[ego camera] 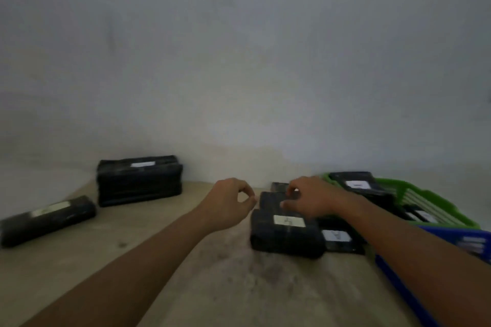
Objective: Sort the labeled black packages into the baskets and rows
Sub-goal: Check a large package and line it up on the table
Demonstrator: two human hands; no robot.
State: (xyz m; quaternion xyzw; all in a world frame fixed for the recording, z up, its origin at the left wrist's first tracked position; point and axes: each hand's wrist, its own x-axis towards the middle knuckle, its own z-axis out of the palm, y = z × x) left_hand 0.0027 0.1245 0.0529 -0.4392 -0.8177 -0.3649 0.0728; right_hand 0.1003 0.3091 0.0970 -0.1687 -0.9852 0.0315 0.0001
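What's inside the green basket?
Black packages with white labels lie in the green basket: one on top at the far end, more lower down. The right arm hides part of it, so I cannot count them.

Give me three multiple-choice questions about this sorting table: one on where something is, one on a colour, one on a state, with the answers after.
1. Where is the tall stack of black packages?
A) inside a basket
B) on the table, left of both hands
C) under the right hand

2. What colour is the basket nearest the camera?
A) red
B) yellow
C) blue

3. What state is the green basket in?
A) holding black packages
B) empty
C) upside down

Answers:
1 B: the stack stands on the tabletop, beyond and left of the left hand and right hand.
2 C: the wall at the lower right edge is blue.
3 A: dark packages with white labels show inside it.
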